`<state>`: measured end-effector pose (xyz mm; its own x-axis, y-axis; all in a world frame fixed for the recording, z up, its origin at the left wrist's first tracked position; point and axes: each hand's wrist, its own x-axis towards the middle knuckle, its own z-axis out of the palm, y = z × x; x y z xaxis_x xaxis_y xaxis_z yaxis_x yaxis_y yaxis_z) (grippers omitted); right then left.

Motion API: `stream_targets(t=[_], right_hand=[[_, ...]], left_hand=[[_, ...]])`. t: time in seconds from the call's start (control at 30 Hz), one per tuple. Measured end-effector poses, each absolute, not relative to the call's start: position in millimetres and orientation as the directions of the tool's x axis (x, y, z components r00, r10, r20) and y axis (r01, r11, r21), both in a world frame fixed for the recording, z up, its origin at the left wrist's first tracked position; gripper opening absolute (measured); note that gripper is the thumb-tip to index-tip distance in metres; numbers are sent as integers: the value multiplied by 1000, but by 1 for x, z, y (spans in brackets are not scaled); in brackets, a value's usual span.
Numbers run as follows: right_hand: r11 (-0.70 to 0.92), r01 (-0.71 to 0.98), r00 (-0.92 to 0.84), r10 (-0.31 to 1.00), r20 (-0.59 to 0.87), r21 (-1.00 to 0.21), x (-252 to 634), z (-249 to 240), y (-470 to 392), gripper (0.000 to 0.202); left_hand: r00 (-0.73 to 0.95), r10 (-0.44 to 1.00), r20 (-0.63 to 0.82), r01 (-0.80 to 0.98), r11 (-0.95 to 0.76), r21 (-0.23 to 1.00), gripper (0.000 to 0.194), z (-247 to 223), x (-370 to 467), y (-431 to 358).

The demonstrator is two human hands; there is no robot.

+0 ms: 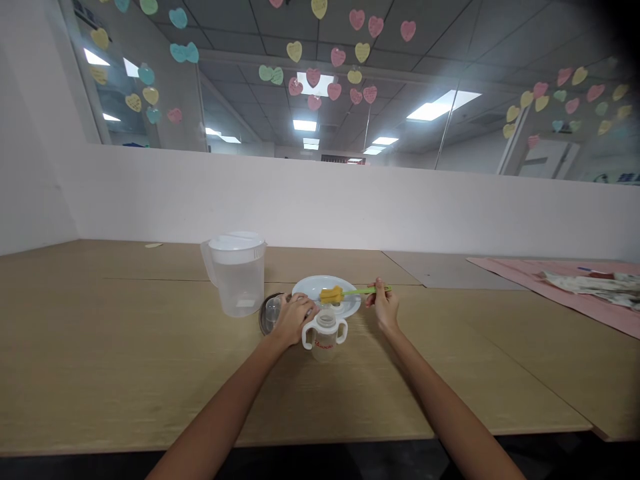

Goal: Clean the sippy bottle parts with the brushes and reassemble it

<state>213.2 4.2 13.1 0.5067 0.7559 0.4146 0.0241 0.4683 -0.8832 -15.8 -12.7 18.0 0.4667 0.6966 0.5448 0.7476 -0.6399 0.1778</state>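
Observation:
My right hand is closed around the green handle of a bottle brush. The brush lies level over a white plate, its yellow sponge head pointing left. At the plate's left rim is my left hand, fingers curled and close together; what they hold, if anything, I cannot make out. Just in front of the plate stands a clear baby bottle with two white handles, uncapped. Left of my left hand a clear cap rests in a dark round dish, partly covered by the hand.
A lidded translucent pitcher with liquid in it stands behind and left of the dish. Far right, a pink cloth lies under a crumpled pale cloth. Behind the wooden table rises a white wall with windows above.

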Motion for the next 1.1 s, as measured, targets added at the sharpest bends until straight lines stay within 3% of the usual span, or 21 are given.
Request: stream_targets(t=[0.3, 0.57, 0.73, 0.9, 1.1], right_hand=[[444, 5, 539, 753, 376, -896, 215, 12, 7, 48], [453, -18, 550, 749, 369, -891, 215, 11, 7, 48], [448, -178, 612, 747, 258, -876, 217, 14, 8, 44], [425, -299, 671, 731, 129, -854, 221, 18, 8, 34], [356, -393, 523, 845, 112, -848, 218, 18, 6, 27]], left_hand=[[508, 719, 475, 745, -643, 177, 23, 16, -14, -9], [491, 767, 413, 740, -617, 266, 27, 18, -13, -6], [432, 734, 524, 711, -635, 303, 22, 20, -12, -9], [229, 672, 704, 658, -640, 397, 16, 25, -10, -10], [40, 653, 757, 548, -647, 529, 6, 24, -10, -10]])
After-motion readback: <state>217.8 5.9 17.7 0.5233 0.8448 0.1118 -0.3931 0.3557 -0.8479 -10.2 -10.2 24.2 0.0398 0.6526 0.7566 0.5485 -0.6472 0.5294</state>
